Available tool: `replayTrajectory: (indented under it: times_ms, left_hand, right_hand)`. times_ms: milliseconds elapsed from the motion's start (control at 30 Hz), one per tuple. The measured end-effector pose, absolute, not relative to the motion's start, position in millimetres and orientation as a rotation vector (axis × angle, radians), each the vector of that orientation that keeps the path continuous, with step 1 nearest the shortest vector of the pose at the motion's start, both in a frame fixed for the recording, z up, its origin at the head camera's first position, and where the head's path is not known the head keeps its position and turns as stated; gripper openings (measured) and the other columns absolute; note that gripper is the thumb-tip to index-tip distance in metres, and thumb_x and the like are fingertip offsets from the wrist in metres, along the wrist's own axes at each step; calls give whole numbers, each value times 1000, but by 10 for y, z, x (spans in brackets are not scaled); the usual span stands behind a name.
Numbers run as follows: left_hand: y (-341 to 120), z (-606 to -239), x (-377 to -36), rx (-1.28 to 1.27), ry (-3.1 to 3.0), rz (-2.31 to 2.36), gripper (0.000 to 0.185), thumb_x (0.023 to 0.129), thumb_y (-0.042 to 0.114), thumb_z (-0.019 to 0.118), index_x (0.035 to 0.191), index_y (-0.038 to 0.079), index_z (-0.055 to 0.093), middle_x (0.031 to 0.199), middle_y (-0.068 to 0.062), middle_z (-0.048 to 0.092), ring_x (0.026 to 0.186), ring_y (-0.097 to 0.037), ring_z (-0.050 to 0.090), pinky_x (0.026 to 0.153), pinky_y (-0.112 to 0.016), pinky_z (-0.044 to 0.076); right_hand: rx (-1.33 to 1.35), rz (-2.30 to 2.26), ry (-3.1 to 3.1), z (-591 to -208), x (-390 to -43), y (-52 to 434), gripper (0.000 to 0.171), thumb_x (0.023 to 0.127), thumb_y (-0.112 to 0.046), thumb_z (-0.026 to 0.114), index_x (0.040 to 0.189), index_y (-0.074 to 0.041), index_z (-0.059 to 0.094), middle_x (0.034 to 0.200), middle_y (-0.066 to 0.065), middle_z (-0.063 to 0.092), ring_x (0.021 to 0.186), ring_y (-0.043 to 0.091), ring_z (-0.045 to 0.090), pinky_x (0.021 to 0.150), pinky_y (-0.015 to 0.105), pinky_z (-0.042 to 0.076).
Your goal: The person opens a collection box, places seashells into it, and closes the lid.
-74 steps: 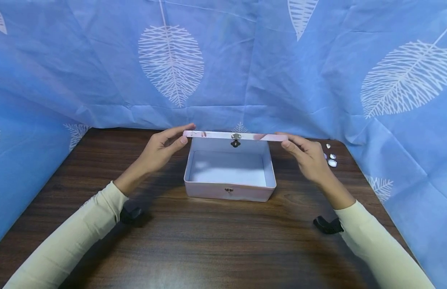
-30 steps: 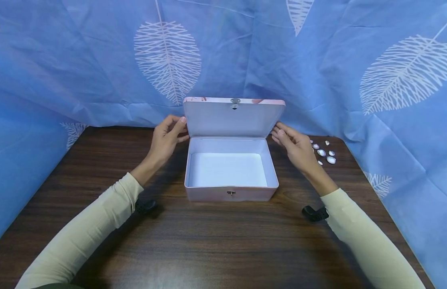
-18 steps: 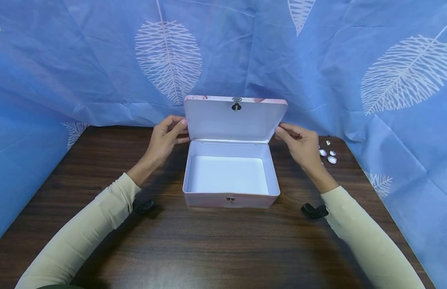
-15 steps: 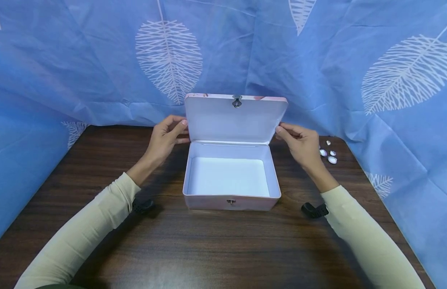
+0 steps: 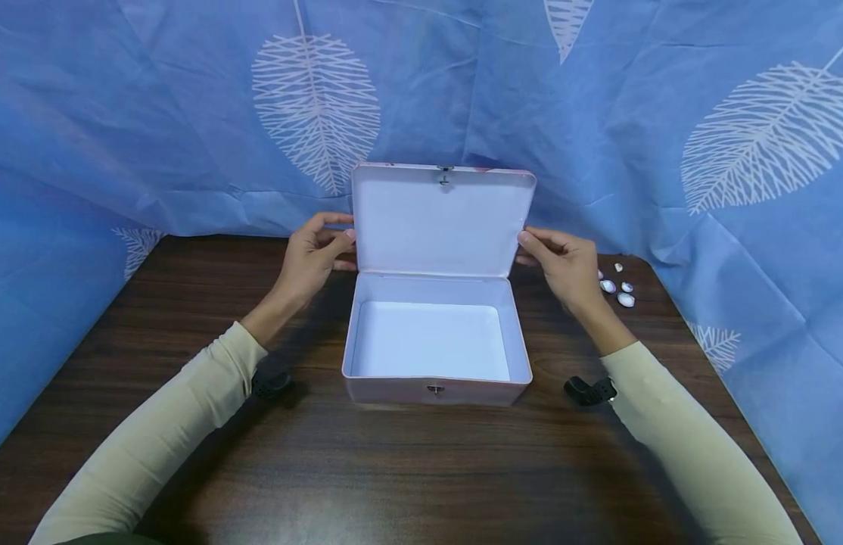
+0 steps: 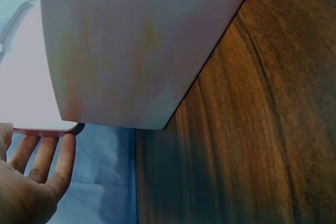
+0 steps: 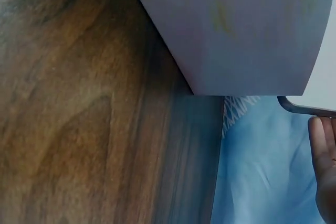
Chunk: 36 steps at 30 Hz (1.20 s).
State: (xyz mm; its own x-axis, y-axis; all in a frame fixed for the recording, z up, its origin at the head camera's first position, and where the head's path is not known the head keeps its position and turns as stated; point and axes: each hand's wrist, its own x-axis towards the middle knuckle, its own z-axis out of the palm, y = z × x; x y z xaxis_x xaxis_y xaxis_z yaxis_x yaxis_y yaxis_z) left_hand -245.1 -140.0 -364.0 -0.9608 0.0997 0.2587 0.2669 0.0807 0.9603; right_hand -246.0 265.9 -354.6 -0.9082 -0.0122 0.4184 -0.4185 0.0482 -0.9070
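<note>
A shallow tin box (image 5: 435, 390) with a white inside stands on the table, its hinged lid (image 5: 442, 219) raised and leaning back toward the blue cloth. My left hand (image 5: 309, 253) holds the lid's left edge, thumb at the front, the other fingers spread along and behind the side. On the opposite edge my right hand (image 5: 567, 265) pinches the lid between thumb and fingers. Both wrist views show fingertips against the lid's rim, beside the box's pale, tinted side wall (image 6: 131, 51). A metal clasp (image 5: 444, 178) hangs at the lid's top; a small catch (image 5: 435, 389) sits on the front wall.
Several small white shells (image 5: 626, 300) lie at the back right of the dark wooden table (image 5: 421, 477), partly behind my right hand. A blue cloth with white leaf prints (image 5: 315, 113) hangs along the back and sides.
Held by both hands, the lid has swung up and back from nearly level to steeply raised. The box has slid slightly toward me, and its inside now shows fully.
</note>
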Motion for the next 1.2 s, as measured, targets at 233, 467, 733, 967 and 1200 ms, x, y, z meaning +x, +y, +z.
replayTrajectory:
  times_ms: [233, 467, 733, 967, 1200]
  left_hand:
    - [-1413, -3696, -2482, -392, -2207, -2035, 40, 114, 12, 68, 152, 3, 63, 116, -9, 78, 99, -15, 77, 82, -41, 71]
    - [-1432, -3735, -2501, -402, -2195, -2112, 45, 113, 9, 68, 157, 6, 60, 111, 5, 77, 101, -16, 76, 80, -38, 71]
    - [-1474, -3784, -2523, -424, -2206, -2178, 50, 113, 6, 67, 162, 10, 57, 113, 4, 78, 103, -18, 75, 83, -43, 71]
    - [-1487, -3825, -2547, -371, -2254, -2233, 53, 114, 6, 65, 165, 13, 55, 112, 6, 79, 98, -16, 78, 83, -41, 71]
    - [-1465, -3880, -2562, -273, -2283, -2288, 52, 114, 8, 66, 165, 12, 56, 108, 7, 79, 93, -14, 77, 77, -33, 69]
  right_hand:
    - [346, 1962, -2163, -3540, -2478, 2679, 38, 109, -5, 74, 139, 18, 70, 105, -9, 84, 91, 6, 83, 88, 27, 68]
    - [303, 2076, -2195, -3542, -2480, 2712, 53, 107, -2, 75, 155, 12, 59, 108, -8, 82, 97, 6, 82, 90, 27, 68]
    - [353, 2080, -2204, -3598, -2491, 2722, 54, 107, -1, 75, 159, 6, 59, 109, -9, 84, 101, 7, 81, 88, 27, 69]
    - [291, 2022, -2319, -3661, -2498, 2736, 55, 109, -9, 75, 161, 2, 59, 112, -12, 82, 104, 4, 80, 88, 26, 69]
    - [220, 1993, -2458, -3668, -2483, 2726, 57, 113, -16, 72, 165, -2, 55, 116, -14, 77, 107, 2, 78, 94, 27, 68]
